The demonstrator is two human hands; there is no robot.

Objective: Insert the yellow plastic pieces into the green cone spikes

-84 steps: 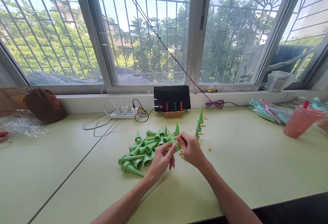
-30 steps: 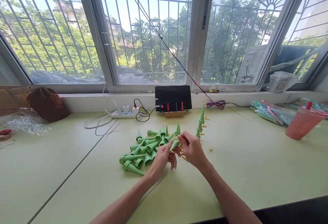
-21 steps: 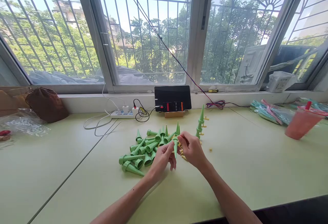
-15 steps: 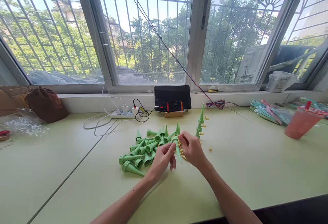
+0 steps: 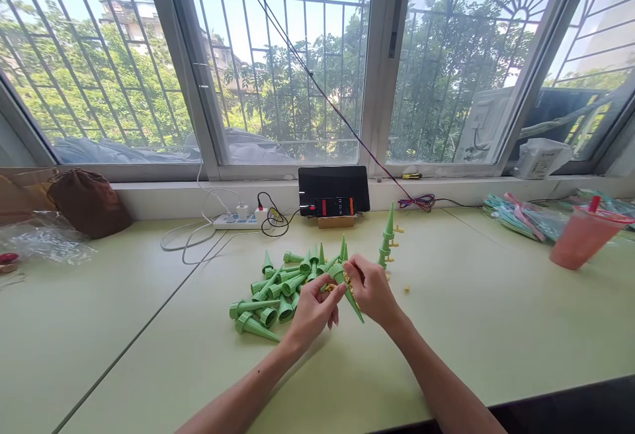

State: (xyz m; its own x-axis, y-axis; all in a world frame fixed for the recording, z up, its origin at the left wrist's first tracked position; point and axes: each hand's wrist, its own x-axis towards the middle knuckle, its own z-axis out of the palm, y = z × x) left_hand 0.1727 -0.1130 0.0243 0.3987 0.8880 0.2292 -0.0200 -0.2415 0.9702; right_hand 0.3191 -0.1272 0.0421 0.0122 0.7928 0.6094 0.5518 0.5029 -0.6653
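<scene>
A green plastic watering spike is held over the table, its point slanting down to the right. My left hand is closed, thumb and index finger pinching the spike near its wide collar. At the collar's other side my right hand is closed in a pinch; whatever lies between those fingertips is hidden. Behind and left of my hands lies a heap of green spikes, with small yellow valves partly covered by my fingers. Beyond my right hand stands an upright stack of spikes with yellow valves sticking out sideways.
A loose yellow piece lies right of the stack. Farther back are a phone leaning on a dark tablet, and a power strip with cables. A pink cup and a brown pouch stand at the sides.
The held spike has turned, its point swinging to the right. My left thumb and fingers have shifted on it, while my right hand has stayed in nearly the same place.
</scene>
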